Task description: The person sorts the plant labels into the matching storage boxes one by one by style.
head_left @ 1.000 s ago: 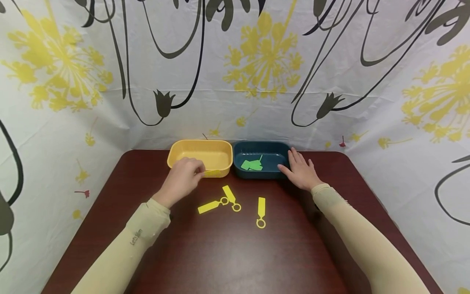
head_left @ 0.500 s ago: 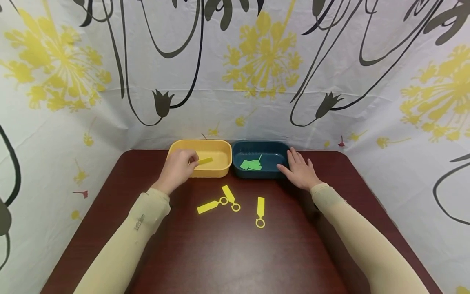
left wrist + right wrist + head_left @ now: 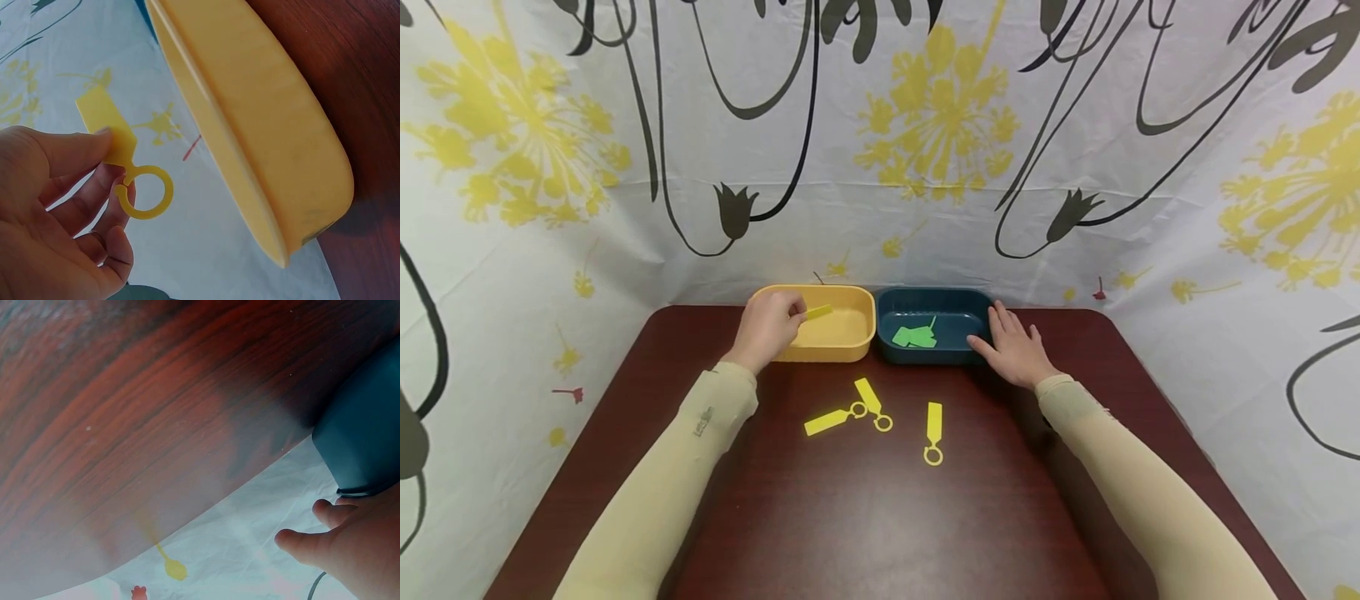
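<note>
My left hand [image 3: 767, 327] pinches a yellow ring tag [image 3: 106, 119] between thumb and fingers, over the yellow bin [image 3: 838, 354]. In the left wrist view the tag's flat plate sits under the thumb, and its open ring hangs below. My right hand [image 3: 1017, 352] rests with straight fingers on the right end of the dark blue bin [image 3: 955, 357]. Several green tags [image 3: 916, 337] lie inside that blue bin. On the table in front of the bins are a yellow tag [image 3: 826, 422] lying slantwise, a second yellow tag [image 3: 867, 393] beside it, and a third yellow tag [image 3: 934, 421] further right.
The two bins stand side by side at the back edge of the dark wooden table [image 3: 880, 533]. Right behind them hangs a patterned white cloth [image 3: 820, 233], which also closes in both sides.
My left hand has carried the yellow ring tag from the yellow bin's front rim back over its inside. The right hand keeps its place on the blue bin.
</note>
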Demonstrator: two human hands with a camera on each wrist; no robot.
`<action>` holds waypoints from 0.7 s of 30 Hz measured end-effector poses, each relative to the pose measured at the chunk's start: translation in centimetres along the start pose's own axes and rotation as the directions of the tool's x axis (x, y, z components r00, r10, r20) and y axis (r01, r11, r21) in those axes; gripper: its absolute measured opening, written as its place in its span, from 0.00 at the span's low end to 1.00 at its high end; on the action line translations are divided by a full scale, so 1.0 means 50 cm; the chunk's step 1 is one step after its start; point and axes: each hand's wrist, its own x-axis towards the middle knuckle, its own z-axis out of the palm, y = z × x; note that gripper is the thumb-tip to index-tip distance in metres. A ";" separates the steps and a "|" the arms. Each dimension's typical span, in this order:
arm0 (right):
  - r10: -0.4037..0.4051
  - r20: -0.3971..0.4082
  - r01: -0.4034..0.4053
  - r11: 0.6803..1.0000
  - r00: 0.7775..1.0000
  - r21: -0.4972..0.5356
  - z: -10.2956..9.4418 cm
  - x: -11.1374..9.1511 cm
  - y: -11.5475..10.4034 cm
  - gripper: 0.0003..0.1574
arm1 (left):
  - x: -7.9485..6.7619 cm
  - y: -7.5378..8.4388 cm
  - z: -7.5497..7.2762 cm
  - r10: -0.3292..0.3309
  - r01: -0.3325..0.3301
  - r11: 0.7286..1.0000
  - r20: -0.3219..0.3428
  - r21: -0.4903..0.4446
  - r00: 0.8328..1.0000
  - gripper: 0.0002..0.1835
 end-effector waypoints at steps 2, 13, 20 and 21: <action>0.002 -0.003 -0.002 1.000 1.000 0.007 0.000 -0.001 0.001 0.62 | 0.010 -0.002 0.007 0.010 -0.009 1.000 -0.006 0.023 1.000 0.03; -0.001 -0.011 0.001 1.000 1.000 0.014 0.006 0.000 0.002 0.63 | 0.045 -0.014 0.037 0.034 -0.036 0.991 0.013 0.129 0.999 0.06; -0.003 0.003 0.003 1.000 1.000 0.010 0.001 0.001 -0.001 0.63 | 0.063 -0.033 0.062 0.000 -0.005 0.978 0.023 0.207 1.000 0.13; -0.004 0.003 0.003 1.000 1.000 0.007 0.000 0.001 -0.001 0.63 | 0.065 -0.032 0.063 -0.008 0.002 0.976 0.028 0.216 1.000 0.14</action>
